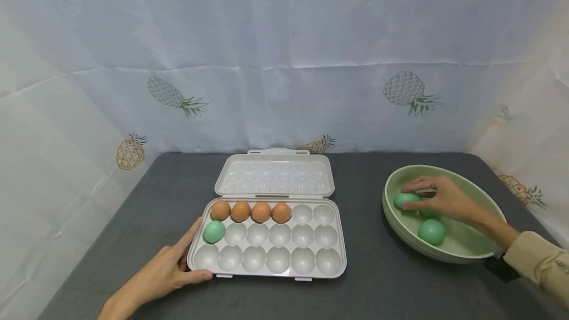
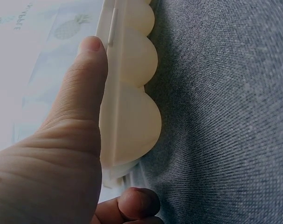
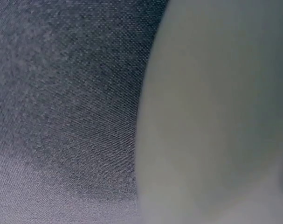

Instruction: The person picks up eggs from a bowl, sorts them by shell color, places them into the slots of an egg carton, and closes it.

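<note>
A white plastic egg tray [image 1: 278, 285] lies on the table with its lid folded back. Several brown eggs [image 1: 261, 212] fill the left part of its back row, and one green egg [image 1: 214, 231] sits at the left of the middle row. My left hand [image 1: 162, 270] grips the tray's front left corner, thumb along the front edge; the left wrist view shows the cups' rounded undersides [image 2: 132, 123]. Inside a pale green bowl [image 1: 471, 248], my right hand [image 1: 437, 199] pinches a green egg [image 1: 405, 200] between thumb and fingers. Another green egg [image 1: 432, 231] lies below it; a third is partly hidden by the hand.
The tray's open lid [image 1: 274, 174] lies toward the back, near a hanging pineapple-print cloth [image 1: 275, 107]. Dark grey fabric [image 1: 360, 260] covers the table between tray and bowl. The right wrist view is mostly filled by the bowl's blurred outer wall [image 3: 192, 116].
</note>
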Available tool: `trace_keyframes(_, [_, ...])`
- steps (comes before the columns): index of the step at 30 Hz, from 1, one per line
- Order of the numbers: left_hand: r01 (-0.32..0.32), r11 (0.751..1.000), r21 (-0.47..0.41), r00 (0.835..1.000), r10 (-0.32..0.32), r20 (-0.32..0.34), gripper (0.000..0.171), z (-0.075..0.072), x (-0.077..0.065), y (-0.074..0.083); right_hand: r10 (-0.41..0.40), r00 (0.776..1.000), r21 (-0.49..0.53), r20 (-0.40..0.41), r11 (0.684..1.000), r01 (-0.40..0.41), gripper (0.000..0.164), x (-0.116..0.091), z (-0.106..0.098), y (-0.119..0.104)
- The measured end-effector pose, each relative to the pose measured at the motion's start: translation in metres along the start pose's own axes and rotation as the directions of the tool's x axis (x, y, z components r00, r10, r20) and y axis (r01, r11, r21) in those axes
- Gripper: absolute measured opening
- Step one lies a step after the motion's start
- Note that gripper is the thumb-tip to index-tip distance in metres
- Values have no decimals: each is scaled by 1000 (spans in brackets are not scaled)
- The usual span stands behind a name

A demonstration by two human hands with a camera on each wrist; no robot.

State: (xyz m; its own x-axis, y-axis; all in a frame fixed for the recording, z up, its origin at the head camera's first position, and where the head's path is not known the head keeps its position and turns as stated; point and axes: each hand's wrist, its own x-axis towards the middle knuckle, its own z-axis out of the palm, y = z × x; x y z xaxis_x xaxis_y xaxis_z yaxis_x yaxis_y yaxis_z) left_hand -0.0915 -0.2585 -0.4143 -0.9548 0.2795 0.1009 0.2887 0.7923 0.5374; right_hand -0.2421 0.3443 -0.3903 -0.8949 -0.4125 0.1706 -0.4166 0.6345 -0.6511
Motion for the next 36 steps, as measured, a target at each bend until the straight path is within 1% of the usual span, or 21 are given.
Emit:
trace_keyframes(4, [-5,1000,-3,1000,5,-2,112,1,0,0,10,999,-24,38,1000,-9,39,0,3,-1])
trace_keyframes(11, [-15,1000,2,1000,15,-12,111,1,0,-1,-20,987,94,157,996,5,44,0,9,-7])
trace_keyframes(17, [-35,999,-1,999,35,-14,111,1,0,-1,-17,976,82,219,997,-1,44,-3,8,-9])
trace_keyframes(22, [-41,999,1,999,41,-17,111,1,0,-2,13,983,119,183,992,-35,47,-2,7,-8])
trace_keyframes(24, [-42,999,1,999,42,-17,111,1,0,-2,29,986,122,162,991,-49,46,-1,6,-8])
trace_keyframes(28, [-56,998,2,998,56,-23,111,2,-1,-3,46,988,130,147,989,-66,45,0,6,-8])
trace_keyframes(30, [-66,998,6,997,66,-30,110,2,-1,-3,46,989,132,138,989,-65,47,0,7,-8])
trace_keyframes(32, [-72,997,11,997,73,-37,110,2,-1,-3,37,991,112,125,992,-51,48,0,8,-9])
trace_keyframes(36, [-61,998,3,998,62,-27,111,2,-1,-3,27,994,76,102,997,-35,48,-1,11,-12])
